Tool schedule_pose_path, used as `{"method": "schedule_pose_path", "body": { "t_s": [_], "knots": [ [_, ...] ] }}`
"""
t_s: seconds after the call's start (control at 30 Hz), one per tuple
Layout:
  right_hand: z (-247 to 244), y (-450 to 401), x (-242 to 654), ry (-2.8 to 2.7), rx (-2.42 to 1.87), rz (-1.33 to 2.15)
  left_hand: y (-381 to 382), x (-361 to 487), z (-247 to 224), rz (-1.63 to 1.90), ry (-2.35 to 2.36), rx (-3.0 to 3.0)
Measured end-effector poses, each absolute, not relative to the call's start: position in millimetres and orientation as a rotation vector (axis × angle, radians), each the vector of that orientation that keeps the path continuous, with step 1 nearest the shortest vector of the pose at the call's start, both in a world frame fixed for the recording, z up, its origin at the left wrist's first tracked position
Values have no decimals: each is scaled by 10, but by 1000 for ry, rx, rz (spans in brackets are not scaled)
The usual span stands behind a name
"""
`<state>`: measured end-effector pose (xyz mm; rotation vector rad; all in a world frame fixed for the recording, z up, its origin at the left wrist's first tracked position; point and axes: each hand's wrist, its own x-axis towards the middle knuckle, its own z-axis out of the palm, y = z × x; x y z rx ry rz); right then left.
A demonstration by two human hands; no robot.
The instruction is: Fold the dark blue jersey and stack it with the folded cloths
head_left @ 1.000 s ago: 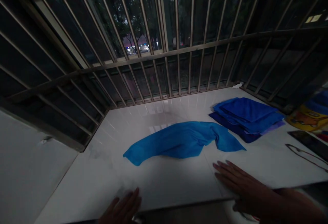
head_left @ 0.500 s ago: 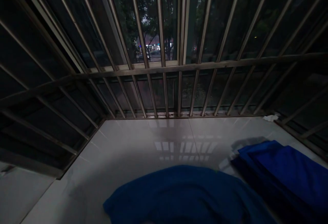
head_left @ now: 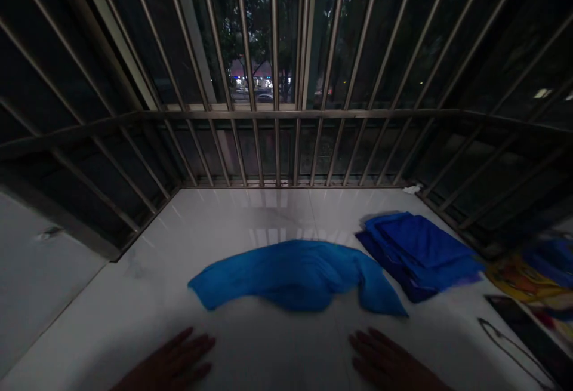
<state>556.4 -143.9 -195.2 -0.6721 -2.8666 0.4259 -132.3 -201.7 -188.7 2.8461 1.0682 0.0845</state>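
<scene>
A light blue cloth (head_left: 286, 271) lies crumpled in a wide arc on the pale glossy surface (head_left: 156, 242). Below its left part is my left hand (head_left: 172, 358), palm down with fingers spread and nothing in it. My right hand (head_left: 387, 358) is below the cloth's right end, fingers also apart and holding nothing. Neither hand touches the cloth. To the right, a stack of darker blue folded cloths (head_left: 421, 242) rests on the same surface.
Metal bars (head_left: 295, 114) close off the back and both sides before dark windows. A small white scrap (head_left: 412, 188) lies in the back right corner. At right are a yellow patterned item (head_left: 521, 277), a dark flat object (head_left: 523, 331) and a thin cord (head_left: 501, 337).
The view has shifted, showing more of the right side. The light blue cloth now lies wholly in view, farther from the bottom edge. Both my hands have come into sight.
</scene>
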Motion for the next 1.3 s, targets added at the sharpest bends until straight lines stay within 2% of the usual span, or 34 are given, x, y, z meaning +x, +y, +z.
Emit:
{"method": "schedule_pose_path", "body": {
  "t_s": [0.1, 0.23, 0.37, 0.47, 0.6, 0.77, 0.9, 1.0, 1.17, 1.3],
  "knots": [
    [-1850, -1545, 5389, -2804, -842, 502, -2251, -1075, -1894, 128, 1287, 2853],
    [-1887, -1565, 4808, -2507, -1323, 314, -2691, -394, -2212, 344, 1876, 2570],
    [-1856, -1313, 4289, -2259, -1547, 135, -3023, 391, -2575, 704, 2224, 2220],
    [-1776, -1099, 4125, -2147, -1611, 149, -3187, 776, -2724, 952, 2029, 2205],
    [-1707, -1064, 4033, -2168, -1562, 240, -3359, 928, -2707, 986, 1729, 2278],
    [-1591, -1690, 3838, -2195, -1460, 462, -3365, 1098, -2449, 923, 1678, 2093],
    [-1335, -2459, 3643, -1900, -1363, 1031, -3211, 1366, -2086, 975, 1653, 1945],
    [-1095, -2789, 3572, -1595, -1381, 1277, -3080, 1506, -1699, 976, 1541, 1874],
    [-739, -2736, 3734, -1309, -1396, 1445, -2946, 1575, -1003, 833, 1390, 1746],
    [-493, -2559, 3977, -1664, -1246, 1635, -2865, 1513, -570, 659, 1387, 1656]
  ]
}}
